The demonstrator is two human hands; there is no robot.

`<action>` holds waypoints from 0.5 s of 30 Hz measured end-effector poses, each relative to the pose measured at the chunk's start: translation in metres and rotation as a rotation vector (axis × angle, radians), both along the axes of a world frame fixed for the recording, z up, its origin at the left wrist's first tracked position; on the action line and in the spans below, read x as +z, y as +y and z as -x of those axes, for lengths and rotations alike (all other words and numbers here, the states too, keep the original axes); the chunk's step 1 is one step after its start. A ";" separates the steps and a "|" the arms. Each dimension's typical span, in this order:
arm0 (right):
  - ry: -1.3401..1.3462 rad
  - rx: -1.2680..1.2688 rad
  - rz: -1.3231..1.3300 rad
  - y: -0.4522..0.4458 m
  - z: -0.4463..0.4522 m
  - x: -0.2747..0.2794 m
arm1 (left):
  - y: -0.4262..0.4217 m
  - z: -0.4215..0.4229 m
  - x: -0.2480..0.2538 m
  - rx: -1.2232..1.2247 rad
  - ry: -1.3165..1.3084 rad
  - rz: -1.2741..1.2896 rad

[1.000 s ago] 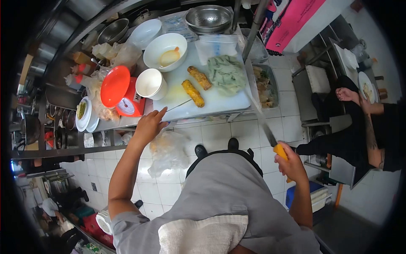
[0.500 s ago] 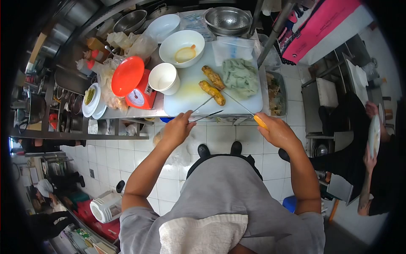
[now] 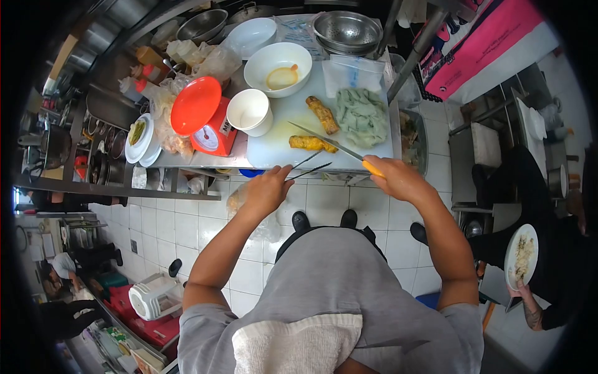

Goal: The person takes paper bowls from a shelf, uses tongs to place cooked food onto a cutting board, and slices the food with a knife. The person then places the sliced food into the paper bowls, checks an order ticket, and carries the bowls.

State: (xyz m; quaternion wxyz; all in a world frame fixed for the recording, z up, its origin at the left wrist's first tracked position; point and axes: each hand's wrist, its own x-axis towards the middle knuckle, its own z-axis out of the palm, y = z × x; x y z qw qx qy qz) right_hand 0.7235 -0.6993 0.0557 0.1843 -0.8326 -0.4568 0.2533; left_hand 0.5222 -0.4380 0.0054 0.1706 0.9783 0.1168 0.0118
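Note:
My left hand (image 3: 268, 191) is closed around dark tongs (image 3: 309, 169), whose arms stand apart just short of the nearer food piece. My right hand (image 3: 402, 179) grips a knife (image 3: 333, 144) by its orange handle. The blade points left and lies across or just above the nearer yellow-browned roll-shaped piece (image 3: 305, 143); contact is hard to tell. A second browned piece (image 3: 321, 115) lies behind it. Both pieces rest on a white cutting board (image 3: 265, 157), beside a crumpled green cloth (image 3: 361, 115).
A white bowl (image 3: 257, 80) with some liquid, a white tub (image 3: 249, 113) and a red scale (image 3: 212, 134) stand at the left. Metal colanders (image 3: 347, 31) sit behind. A post (image 3: 418, 56) rises on the right. Another person holds a plate of food (image 3: 522, 255) there.
The nearer piece has turned from slanted to nearly level. The knife has swung across it, and the tongs have shifted slightly right. At the right, the other person's plate has come lower.

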 end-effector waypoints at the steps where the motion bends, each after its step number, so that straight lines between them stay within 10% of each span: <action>1: -0.016 0.001 -0.005 0.000 -0.001 -0.001 | 0.001 0.001 -0.001 0.000 0.001 0.000; 9: 0.006 -0.160 -0.123 -0.070 0.025 0.009 | 0.032 0.034 0.012 0.057 0.104 0.404; 15: 0.034 -0.380 0.126 -0.099 0.049 0.006 | 0.047 0.006 0.035 -0.008 -0.034 0.152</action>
